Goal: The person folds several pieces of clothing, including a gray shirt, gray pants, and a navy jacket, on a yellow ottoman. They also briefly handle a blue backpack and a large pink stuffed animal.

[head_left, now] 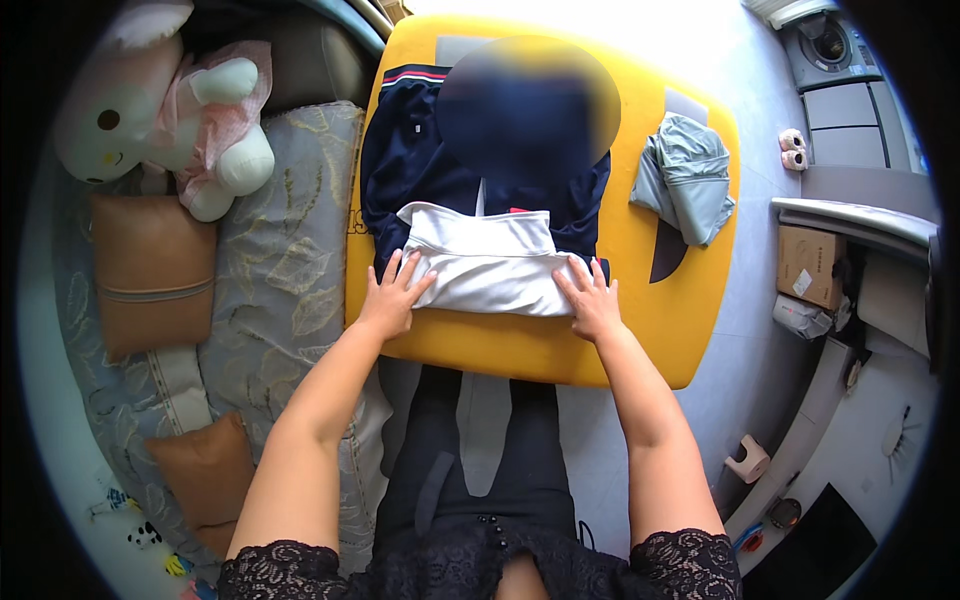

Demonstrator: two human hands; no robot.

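A white folded piece of cloth (pixel 490 285), with a collar-like band along its far side, lies at the near edge of the yellow-covered table (pixel 540 350). My left hand (pixel 392 297) rests on its left end with the fingers spread. On the right end lies my right hand (pixel 591 302), fingers also apart and pressing flat. Beneath and beyond the white cloth spreads a navy garment (pixel 400 165) with a red-and-white striped edge at the far left. A round blurred patch hides much of its upper part. At the table's right side sits a grey-green folded garment (pixel 685 180).
To the left stands a sofa with a patterned cover (pixel 285 230), brown cushions (pixel 155 270) and a large plush toy (pixel 215 130). On the right, a cardboard box (pixel 808 267) sits on a shelf. A small stool (pixel 748 460) and pink slippers (pixel 792 150) are on the floor.
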